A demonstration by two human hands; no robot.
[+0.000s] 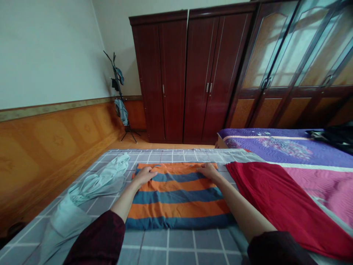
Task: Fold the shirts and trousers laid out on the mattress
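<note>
Cannot see the fingertips clearly against the fabric. Rests the left hand point(145, 176) on the far left corner of a folded orange-and-blue striped cloth point(176, 200), and the right hand point(209, 172) on its far right corner. Holds the fingers close to the fabric on both sides, but cannot tell whether pinching its edge or only pressing down. Shows the striped cloth lying flat on a white-gridded gray bed sheet point(154, 244), its underside hidden. Loses part of a crumpled pale mint cloth point(78, 197), at left, behind a dark maroon sleeve point(96, 239). Cuts off at the right edge a smooth bright red cloth point(281, 206), a purple-and-pink quilted bedcover point(264, 141) and a black heap point(335, 136) too dim to identify.

Counts two hands and three cloths. Counts, farther back, two dark red wooden wardrobes point(173, 66) with four plain doors in all, one glossy wood-paneled cabinet point(264, 62), also cut off at right, and one black coat stand point(118, 85) with several hung items, hard to number.
</note>
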